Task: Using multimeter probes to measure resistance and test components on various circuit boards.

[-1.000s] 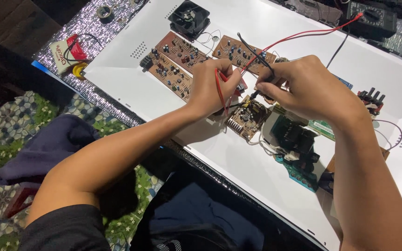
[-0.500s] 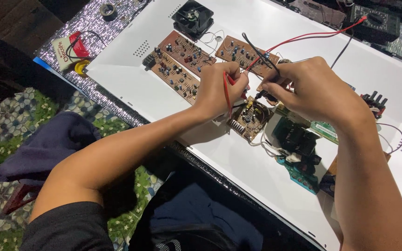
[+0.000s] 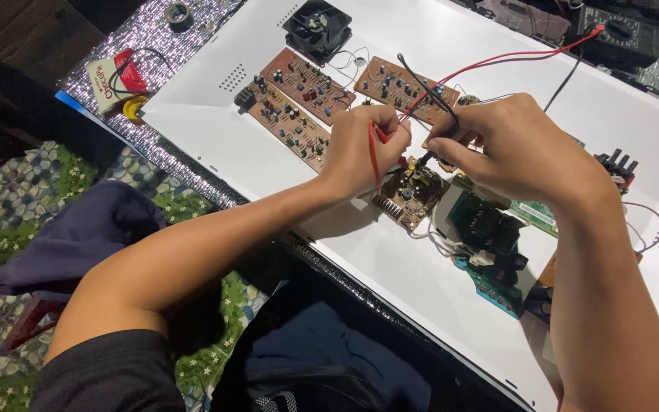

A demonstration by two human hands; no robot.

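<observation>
My left hand [image 3: 364,149] grips a red test probe [image 3: 381,137], its tip down on a small brown circuit board [image 3: 409,194] on the white panel [image 3: 230,145]. My right hand [image 3: 512,145] pinches a black test probe [image 3: 427,156], also touching that board. A red lead [image 3: 497,57] and a black lead [image 3: 562,80] run back to a dark multimeter [image 3: 619,34] at the far right. Both hands hover close together over the board.
Two long brown circuit boards [image 3: 291,114] and a third [image 3: 406,88] lie behind the hands, beside a black fan [image 3: 316,29]. A green board with black parts [image 3: 490,244] sits right of the small board. A purple cloth [image 3: 78,236] lies on the patterned floor.
Both hands have shifted slightly on the small board; the probe tips moved a little while staying on it.
</observation>
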